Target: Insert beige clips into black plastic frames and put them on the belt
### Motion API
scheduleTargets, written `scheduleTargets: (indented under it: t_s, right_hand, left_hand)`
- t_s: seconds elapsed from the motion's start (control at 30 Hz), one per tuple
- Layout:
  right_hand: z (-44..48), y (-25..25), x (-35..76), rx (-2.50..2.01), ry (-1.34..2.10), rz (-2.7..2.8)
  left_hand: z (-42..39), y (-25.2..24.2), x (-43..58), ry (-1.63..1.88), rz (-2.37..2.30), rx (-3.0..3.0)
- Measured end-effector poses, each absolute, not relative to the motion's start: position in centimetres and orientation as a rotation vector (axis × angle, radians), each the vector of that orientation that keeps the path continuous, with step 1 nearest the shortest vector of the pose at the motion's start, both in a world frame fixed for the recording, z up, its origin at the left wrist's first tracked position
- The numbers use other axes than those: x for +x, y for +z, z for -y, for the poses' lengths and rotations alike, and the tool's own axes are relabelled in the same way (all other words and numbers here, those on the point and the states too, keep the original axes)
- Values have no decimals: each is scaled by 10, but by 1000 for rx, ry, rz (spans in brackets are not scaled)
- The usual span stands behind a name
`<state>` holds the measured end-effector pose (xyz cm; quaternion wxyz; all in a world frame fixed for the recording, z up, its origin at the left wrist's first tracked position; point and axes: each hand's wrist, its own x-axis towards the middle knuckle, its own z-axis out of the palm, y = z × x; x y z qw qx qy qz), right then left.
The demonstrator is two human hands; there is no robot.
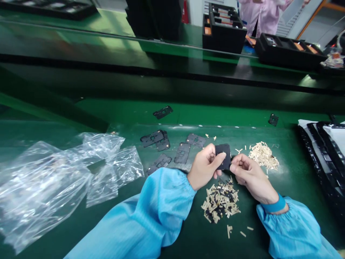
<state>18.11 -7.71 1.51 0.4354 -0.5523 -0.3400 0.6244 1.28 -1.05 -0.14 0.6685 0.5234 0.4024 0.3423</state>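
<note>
My left hand [206,165] grips a flat black plastic plate [223,153] with the thumb on its face. Close to the plate's right edge, my right hand [249,174] has its thumb and index finger pinched together; what they hold, if anything, is too small to make out. Beneath both hands lies a pile of small beige and black pieces [221,203]. A paler heap of small beige strips [262,155] sits to the right of my right hand. Left of my hands, several similar black plates [182,152] lie on the green mat.
Clear plastic bags [48,183] spread over the left side. Black trays [322,154] are stacked at the right edge. A raised shelf [167,68] crosses the back, bearing black bins [225,32]. Behind it stands a person in pink [261,14].
</note>
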Motion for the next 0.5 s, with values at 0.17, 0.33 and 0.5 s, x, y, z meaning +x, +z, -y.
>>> scheduleTargets:
  t_s: [0.17, 0.33, 0.5]
  right_hand:
    - [75, 11, 183, -1263, 1483, 774]
    - [73, 7, 184, -1264, 1386, 746]
    - [75, 7, 184, -1291, 1417, 786]
  left_hand:
    - [5, -3, 16, 823, -873, 1112]
    - [3, -3, 19, 871, -791, 972]
    - [4, -2, 19, 860, -809, 989]
